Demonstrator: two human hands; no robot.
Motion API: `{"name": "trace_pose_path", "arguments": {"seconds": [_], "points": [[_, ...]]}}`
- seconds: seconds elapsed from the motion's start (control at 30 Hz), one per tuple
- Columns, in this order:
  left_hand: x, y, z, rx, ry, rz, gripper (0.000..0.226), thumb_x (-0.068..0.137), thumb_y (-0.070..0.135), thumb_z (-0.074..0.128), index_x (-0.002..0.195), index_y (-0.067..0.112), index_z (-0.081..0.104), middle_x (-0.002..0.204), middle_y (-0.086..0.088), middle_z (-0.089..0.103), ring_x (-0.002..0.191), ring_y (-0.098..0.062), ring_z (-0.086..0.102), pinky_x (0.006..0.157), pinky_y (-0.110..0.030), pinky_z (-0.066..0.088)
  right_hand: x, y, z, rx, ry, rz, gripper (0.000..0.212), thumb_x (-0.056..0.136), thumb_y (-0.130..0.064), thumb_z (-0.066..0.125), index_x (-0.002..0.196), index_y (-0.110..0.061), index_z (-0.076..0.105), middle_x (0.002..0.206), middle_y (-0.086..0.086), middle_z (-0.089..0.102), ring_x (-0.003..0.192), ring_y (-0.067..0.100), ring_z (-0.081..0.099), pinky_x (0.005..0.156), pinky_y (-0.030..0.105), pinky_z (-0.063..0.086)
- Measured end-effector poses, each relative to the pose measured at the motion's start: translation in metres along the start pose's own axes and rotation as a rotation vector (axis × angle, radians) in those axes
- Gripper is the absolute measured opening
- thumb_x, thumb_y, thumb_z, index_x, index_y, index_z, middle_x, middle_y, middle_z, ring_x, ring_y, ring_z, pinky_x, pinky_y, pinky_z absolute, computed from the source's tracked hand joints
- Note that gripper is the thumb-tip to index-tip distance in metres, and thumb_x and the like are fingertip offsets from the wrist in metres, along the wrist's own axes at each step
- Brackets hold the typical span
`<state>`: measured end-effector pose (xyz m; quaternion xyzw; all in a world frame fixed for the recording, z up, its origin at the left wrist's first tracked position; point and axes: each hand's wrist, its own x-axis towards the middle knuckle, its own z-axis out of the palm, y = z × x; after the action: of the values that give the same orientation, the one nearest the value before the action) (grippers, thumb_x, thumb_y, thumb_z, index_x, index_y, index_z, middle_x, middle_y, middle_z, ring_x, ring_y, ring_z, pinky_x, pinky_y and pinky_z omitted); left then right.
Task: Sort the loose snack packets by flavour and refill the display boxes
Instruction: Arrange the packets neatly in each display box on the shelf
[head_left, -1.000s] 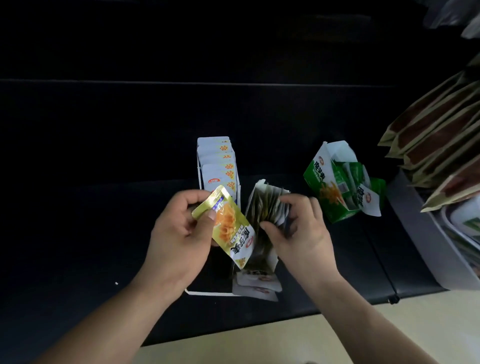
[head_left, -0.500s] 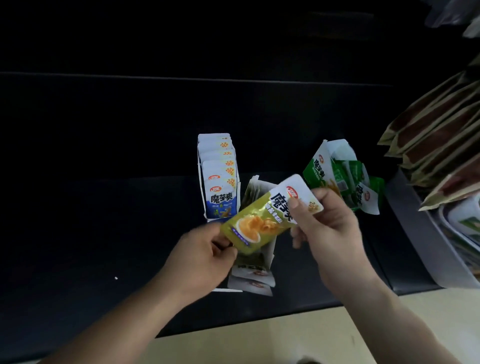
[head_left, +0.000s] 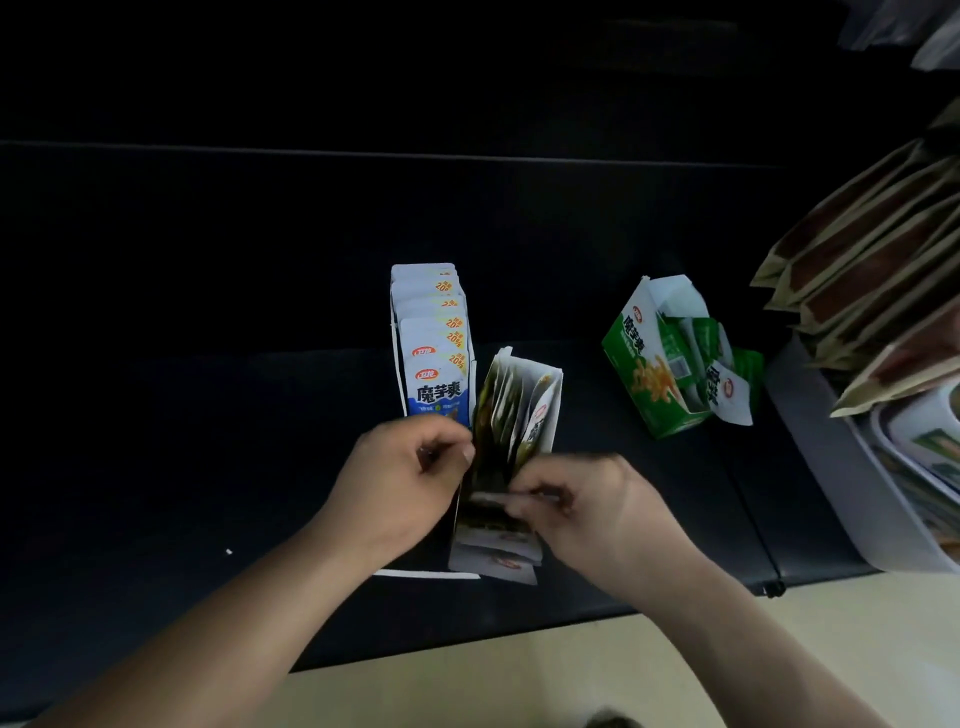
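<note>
White box (head_left: 553, 410), just right of the blue box (head_left: 431, 364): probably refilling. Left hand (head_left: 410, 478) pinches its rim; right hand (head_left: 597, 504) curled, blurred, grasp unclear. Next: level the packets (head_left: 506, 415).

Glossy foil packets (head_left: 435, 364), matt shelf (head_left: 208, 415)

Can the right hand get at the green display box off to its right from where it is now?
Probably yes: only dark shelf lies between the right hand and the green display box. Its fingers, though, seem to be pinching a packet in the middle box.
</note>
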<state>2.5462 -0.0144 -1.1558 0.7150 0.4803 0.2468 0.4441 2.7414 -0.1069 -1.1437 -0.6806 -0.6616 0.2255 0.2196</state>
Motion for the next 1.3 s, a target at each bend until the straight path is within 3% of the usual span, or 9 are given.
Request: {"name": "trace_pose_path", "arguments": {"seconds": [0.13,0.23,0.53,0.7,0.8,0.87,0.97,1.1,1.3], "points": [[0.012,0.006,0.007,0.016,0.063,0.030,0.011,0.085,0.031,0.084,0.089,0.025,0.076,0.076,0.015,0.071,0.074,0.004,0.065,0.064,-0.009,0.048,-0.007,0.008,0.002,0.125,-0.143,0.029,0.035,0.078,-0.063,0.065,0.103,-0.042,0.077,0.107,-0.022,0.060,0.104,0.002,0.062,0.085,0.026,0.054],[0.019,0.006,0.013,0.087,0.109,0.059,0.017,0.083,0.027,0.085,0.082,0.024,0.069,0.072,0.010,0.068,0.070,-0.004,0.065,0.062,-0.023,0.054,-0.007,0.006,-0.003,0.282,-0.113,0.074,0.032,0.089,-0.053,0.070,0.116,-0.037,0.076,0.100,-0.014,0.061,0.091,0.006,0.064,0.075,0.015,0.046],[0.028,0.001,0.015,0.038,0.149,0.121,0.012,0.090,0.010,0.076,0.085,0.018,0.068,0.075,0.011,0.065,0.070,-0.005,0.064,0.064,-0.016,0.050,0.003,0.019,0.010,0.140,0.006,0.124,0.047,0.092,-0.044,0.069,0.138,-0.046,0.060,0.101,-0.016,0.047,0.085,0.003,0.058,0.075,0.019,0.051],[0.014,0.012,0.012,0.123,0.251,0.246,0.014,0.088,0.011,0.071,0.098,0.019,0.065,0.097,0.010,0.057,0.076,-0.002,0.056,0.069,-0.007,0.043,0.003,0.026,0.012,0.291,0.146,0.061,0.031,0.094,-0.015,0.072,0.122,-0.027,0.075,0.107,-0.004,0.057,0.089,0.014,0.064,0.073,0.014,0.049],[0.011,0.030,0.016,0.251,0.171,0.415,0.019,0.088,0.031,0.074,0.102,0.019,0.068,0.101,0.010,0.054,0.080,-0.003,0.052,0.066,-0.019,0.047,0.002,0.030,0.007,0.507,0.232,0.127,0.035,0.094,0.005,0.062,0.112,-0.024,0.073,0.108,-0.003,0.071,0.097,0.016,0.071,0.079,0.025,0.056],[0.019,0.034,0.023,0.439,0.123,0.393,0.037,0.083,0.051,0.078,0.105,0.023,0.069,0.104,0.009,0.052,0.085,-0.008,0.053,0.061,-0.027,0.048,0.002,0.029,0.005,0.584,0.219,0.153,0.044,0.096,0.007,0.056,0.122,-0.026,0.068,0.113,-0.004,0.074,0.104,0.018,0.072,0.085,0.033,0.059],[0.030,0.033,0.032,0.559,0.146,0.369,0.023,0.085,0.041,0.078,0.097,0.023,0.073,0.099,0.007,0.051,0.089,-0.015,0.056,0.057,-0.027,0.041,0.002,0.029,0.003,0.533,0.210,0.176,0.055,0.100,-0.002,0.055,0.140,-0.040,0.055,0.121,-0.008,0.071,0.110,0.013,0.069,0.090,0.030,0.059],[0.035,0.028,0.027,0.192,0.178,0.239,0.005,0.090,0.028,0.077,0.089,0.024,0.073,0.093,0.011,0.053,0.072,-0.004,0.054,0.061,-0.017,0.042,-0.001,0.030,0.004,0.463,0.141,0.229,0.058,0.101,-0.016,0.062,0.147,-0.050,0.046,0.126,-0.015,0.064,0.118,-0.004,0.060,0.091,0.010,0.051],[0.030,0.029,0.005,-0.186,0.098,-0.091,0.023,0.102,0.026,0.063,0.083,0.014,0.065,0.075,0.007,0.072,0.070,0.006,0.065,0.056,-0.008,0.045,0.000,0.029,-0.001,0.459,0.144,0.323,0.054,0.099,-0.020,0.065,0.145,-0.044,0.051,0.128,-0.012,0.064,0.108,-0.013,0.060,0.081,0.002,0.048]]}}
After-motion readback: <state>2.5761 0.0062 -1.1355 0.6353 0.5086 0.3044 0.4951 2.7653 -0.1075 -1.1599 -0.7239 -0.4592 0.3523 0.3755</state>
